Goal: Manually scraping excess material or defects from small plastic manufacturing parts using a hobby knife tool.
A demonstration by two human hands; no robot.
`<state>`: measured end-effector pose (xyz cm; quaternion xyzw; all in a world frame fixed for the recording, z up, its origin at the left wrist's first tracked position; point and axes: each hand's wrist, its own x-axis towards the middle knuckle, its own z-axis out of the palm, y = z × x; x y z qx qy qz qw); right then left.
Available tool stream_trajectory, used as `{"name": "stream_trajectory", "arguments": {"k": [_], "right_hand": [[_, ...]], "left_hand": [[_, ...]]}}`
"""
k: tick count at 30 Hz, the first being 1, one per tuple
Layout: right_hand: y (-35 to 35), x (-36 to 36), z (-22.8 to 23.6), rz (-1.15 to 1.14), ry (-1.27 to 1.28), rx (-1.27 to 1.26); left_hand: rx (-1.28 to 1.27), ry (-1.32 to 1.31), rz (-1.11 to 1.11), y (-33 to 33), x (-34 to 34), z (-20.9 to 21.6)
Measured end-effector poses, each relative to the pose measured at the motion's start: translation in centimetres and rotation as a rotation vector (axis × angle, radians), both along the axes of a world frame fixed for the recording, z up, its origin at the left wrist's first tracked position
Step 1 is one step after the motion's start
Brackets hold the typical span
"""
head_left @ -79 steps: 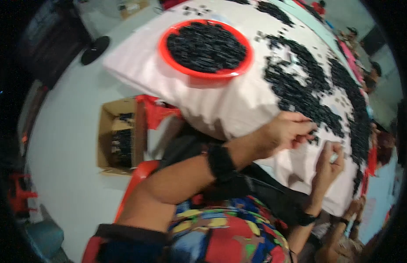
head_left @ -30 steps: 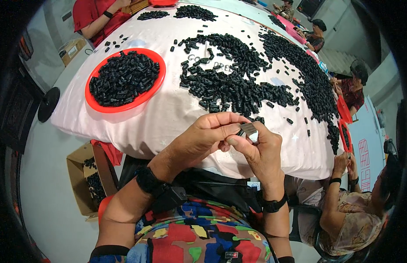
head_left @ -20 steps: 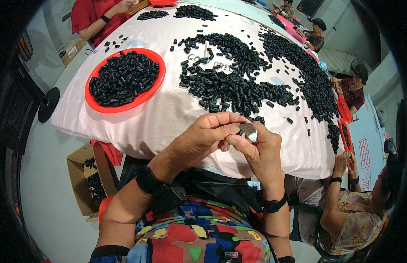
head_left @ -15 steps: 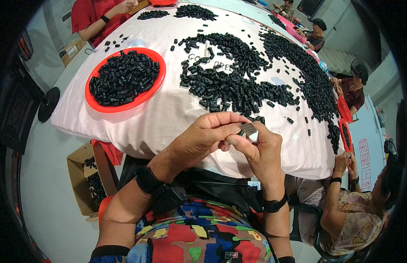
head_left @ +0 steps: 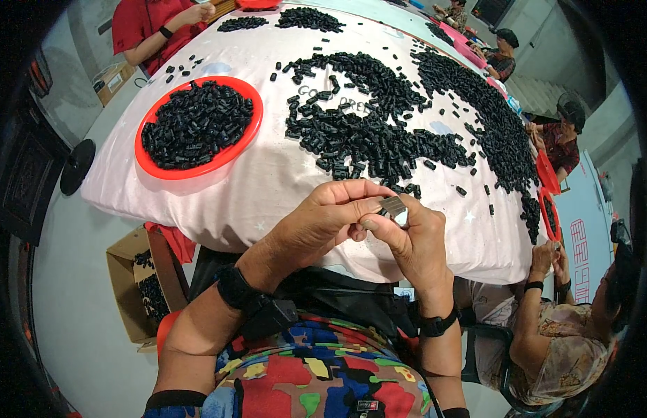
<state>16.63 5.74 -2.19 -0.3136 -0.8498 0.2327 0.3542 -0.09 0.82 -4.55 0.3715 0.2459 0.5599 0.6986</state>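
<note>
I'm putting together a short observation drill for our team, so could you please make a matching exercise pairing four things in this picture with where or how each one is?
Column one
1. Silvery metal piece
2. Red basin
3. Cardboard box
4. Pale pink cloth

Column two
a. Low at the left, below the cloth's near edge
b. Spread beneath scattered black pieces
c. Gripped by the right hand, close to the left hand
d. Standing on the cloth, heaped full

Pairs: 1-c, 2-d, 3-a, 4-b
</note>
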Motion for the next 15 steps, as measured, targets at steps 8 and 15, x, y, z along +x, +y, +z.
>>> {"name": "stream_trajectory", "arguments": {"k": [8, 15], "right_hand": [[-0.08, 0.06, 0.34, 0.007, -0.059, 0.002], [-0.34, -0.02, 0.13, 0.044, 0.115, -0.099]], "left_hand": [[0.033, 0.006, -0.008, -0.04, -0.06, -0.15], [-0.035, -0.111, -0.016, -0.22, 0.29, 0.29]]}}
